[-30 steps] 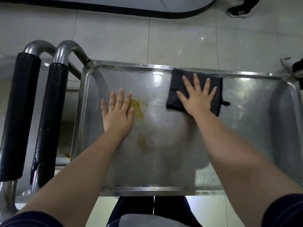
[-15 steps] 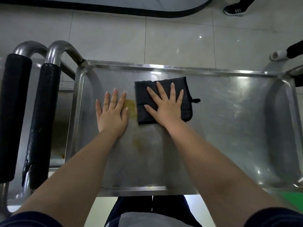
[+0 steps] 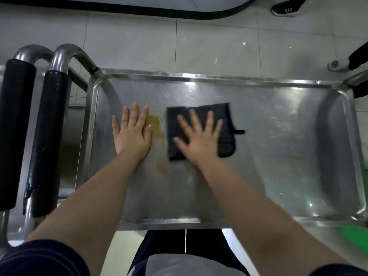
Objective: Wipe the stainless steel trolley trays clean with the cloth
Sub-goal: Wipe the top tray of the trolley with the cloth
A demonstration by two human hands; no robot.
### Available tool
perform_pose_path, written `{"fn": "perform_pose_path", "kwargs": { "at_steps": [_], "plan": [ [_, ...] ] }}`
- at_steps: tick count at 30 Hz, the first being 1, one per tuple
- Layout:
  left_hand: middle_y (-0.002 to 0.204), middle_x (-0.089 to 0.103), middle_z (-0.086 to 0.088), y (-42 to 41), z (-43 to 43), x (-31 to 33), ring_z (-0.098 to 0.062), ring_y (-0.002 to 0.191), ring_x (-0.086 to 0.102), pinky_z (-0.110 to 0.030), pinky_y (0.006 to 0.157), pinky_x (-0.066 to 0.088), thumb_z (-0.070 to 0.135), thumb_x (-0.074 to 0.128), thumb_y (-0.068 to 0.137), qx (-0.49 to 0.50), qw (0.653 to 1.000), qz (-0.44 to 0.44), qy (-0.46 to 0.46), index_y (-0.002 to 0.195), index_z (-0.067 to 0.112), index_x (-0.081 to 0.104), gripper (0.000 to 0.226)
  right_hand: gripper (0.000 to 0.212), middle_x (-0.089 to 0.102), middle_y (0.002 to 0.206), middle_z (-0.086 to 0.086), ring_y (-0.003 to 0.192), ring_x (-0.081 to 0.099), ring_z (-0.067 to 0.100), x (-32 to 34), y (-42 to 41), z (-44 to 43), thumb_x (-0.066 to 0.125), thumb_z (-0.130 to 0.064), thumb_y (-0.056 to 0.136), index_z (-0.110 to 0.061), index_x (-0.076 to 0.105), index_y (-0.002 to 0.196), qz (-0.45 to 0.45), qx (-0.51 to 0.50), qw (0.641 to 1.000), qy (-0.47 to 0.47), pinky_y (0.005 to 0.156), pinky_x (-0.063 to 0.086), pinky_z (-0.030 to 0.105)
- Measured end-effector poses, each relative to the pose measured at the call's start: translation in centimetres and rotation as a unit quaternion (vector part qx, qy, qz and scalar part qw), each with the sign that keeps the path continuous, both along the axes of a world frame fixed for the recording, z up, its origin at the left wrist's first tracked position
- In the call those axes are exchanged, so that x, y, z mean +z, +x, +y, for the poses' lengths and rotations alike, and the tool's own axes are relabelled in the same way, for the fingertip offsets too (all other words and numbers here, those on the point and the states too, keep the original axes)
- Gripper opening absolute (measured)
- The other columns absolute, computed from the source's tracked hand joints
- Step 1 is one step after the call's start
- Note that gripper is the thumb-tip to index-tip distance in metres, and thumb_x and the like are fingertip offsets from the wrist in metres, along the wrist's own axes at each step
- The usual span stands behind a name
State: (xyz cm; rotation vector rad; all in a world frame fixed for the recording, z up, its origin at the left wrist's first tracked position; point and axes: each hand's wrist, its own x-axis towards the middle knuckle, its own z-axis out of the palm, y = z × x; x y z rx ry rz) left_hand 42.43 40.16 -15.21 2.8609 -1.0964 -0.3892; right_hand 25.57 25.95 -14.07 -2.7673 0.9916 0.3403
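From the head view, the left hand (image 3: 132, 134) lies flat with straight fingers on the stainless steel tray (image 3: 278, 146). The right hand (image 3: 199, 139) is spread open and presses the dark cloth (image 3: 228, 136) against the tray, without grasping it. A yellow stain (image 3: 156, 125) sits between the two hands, touching the left hand's thumb side. Black-padded handles (image 3: 49, 136) stand to the left of the left hand.

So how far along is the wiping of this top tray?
Done: the tray shows only streaks on its right half, with no yellow residue. In hand: the right hand presses the dark cloth flat mid-tray, just right of the yellow stain; the left hand lies flat on the stain's other side. Left: that stain and a fainter smear nearer the person.
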Motion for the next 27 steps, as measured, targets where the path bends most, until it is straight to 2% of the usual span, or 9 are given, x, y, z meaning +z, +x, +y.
{"fn": "perform_pose_path", "kwargs": {
  "at_steps": [2,4,8,13,15,19,22,24,27],
  "plan": [
    [0.164,-0.003,0.008,-0.1,0.1,0.1,-0.018,0.151,-0.007,-0.049,0.119,-0.011,0.049,0.014,0.101,-0.001,1.000,-0.006,-0.003,0.154,0.042,0.000,0.056,0.070,0.003,0.165,-0.008,0.147,-0.007,0.046,0.1,0.8,3.9,0.020,-0.074,0.089,-0.049,0.008,0.153,-0.008,0.056,0.998,0.004,0.112,-0.007,0.069],
    [0.164,-0.002,0.008,-0.1,0.1,0.1,-0.018,0.151,-0.006,-0.049,0.119,-0.011,0.049,0.014,0.100,-0.005,1.000,-0.008,-0.005,0.154,0.042,0.000,0.056,0.068,0.006,0.165,-0.009,0.148,-0.004,0.042,0.1,-0.1,2.9,0.022,-0.074,0.090,-0.050,0.010,0.152,-0.027,0.054,0.998,0.007,0.113,-0.006,0.067],
    [0.164,-0.006,0.009,0.0,0.1,0.1,-0.018,0.150,-0.008,-0.048,0.118,-0.012,0.051,0.012,0.099,-0.009,1.000,-0.005,0.003,0.154,0.043,-0.003,0.057,0.068,0.013,0.164,-0.009,0.148,0.005,0.041,0.0,-6.9,-4.2,0.028,-0.074,0.087,-0.051,0.016,0.151,-0.004,-0.085,0.996,-0.027,0.115,-0.002,0.064],
    [0.164,-0.006,0.008,-0.1,0.0,0.1,-0.017,0.150,-0.008,-0.047,0.118,-0.015,0.050,0.014,0.100,-0.005,1.000,-0.008,-0.001,0.154,0.042,-0.002,0.057,0.077,-0.010,0.163,-0.014,0.148,-0.011,0.040,0.5,-13.1,-8.7,-0.002,-0.084,0.079,-0.054,-0.008,0.149,0.066,-0.232,0.970,0.001,0.115,-0.003,0.064],
    [0.164,-0.007,0.008,-0.1,0.0,0.1,-0.018,0.150,-0.009,-0.048,0.118,-0.014,0.049,0.015,0.101,-0.005,1.000,-0.005,0.001,0.154,0.041,-0.002,0.057,0.073,-0.005,0.164,-0.012,0.147,-0.008,0.044,0.5,-10.3,-5.7,0.006,-0.080,0.084,-0.052,-0.004,0.150,0.040,-0.200,0.979,-0.007,0.114,-0.003,0.064],
    [0.164,-0.008,0.008,0.1,0.2,0.3,-0.018,0.150,-0.010,-0.049,0.119,-0.012,0.048,0.016,0.101,-0.004,1.000,-0.002,0.001,0.154,0.041,-0.003,0.057,0.070,0.016,0.163,-0.006,0.146,0.002,0.050,0.5,-3.7,5.6,0.031,-0.072,0.087,-0.046,0.021,0.152,-0.026,0.023,0.999,0.002,0.114,0.001,0.068],
    [0.164,-0.008,0.008,0.2,0.3,0.1,-0.017,0.150,-0.010,-0.049,0.119,-0.013,0.049,0.014,0.101,-0.011,1.000,-0.011,-0.001,0.154,0.041,-0.004,0.056,0.067,0.017,0.163,-0.008,0.148,0.004,0.045,0.4,-3.5,7.3,0.031,-0.071,0.090,-0.046,0.022,0.152,-0.038,0.113,0.993,0.008,0.115,0.001,0.066],
    [0.164,-0.006,0.009,0.2,0.3,-0.1,-0.017,0.150,-0.009,-0.047,0.118,-0.015,0.050,0.014,0.100,-0.012,1.000,-0.004,-0.009,0.154,0.042,-0.002,0.057,0.068,0.015,0.163,-0.011,0.149,0.006,0.039,-0.1,-6.0,3.3,0.029,-0.072,0.088,-0.049,0.019,0.151,-0.042,0.092,0.995,-0.007,0.116,0.001,0.063],
    [0.164,-0.003,0.009,0.3,0.1,-0.3,-0.017,0.150,-0.007,-0.046,0.117,-0.017,0.051,0.013,0.099,-0.011,1.000,-0.007,-0.009,0.154,0.043,-0.001,0.057,0.070,0.009,0.163,-0.014,0.150,0.001,0.035,-0.1,-12.7,-4.0,0.023,-0.076,0.086,-0.053,0.011,0.150,0.006,-0.081,0.996,-0.031,0.117,-0.003,0.061]
  ]
}}
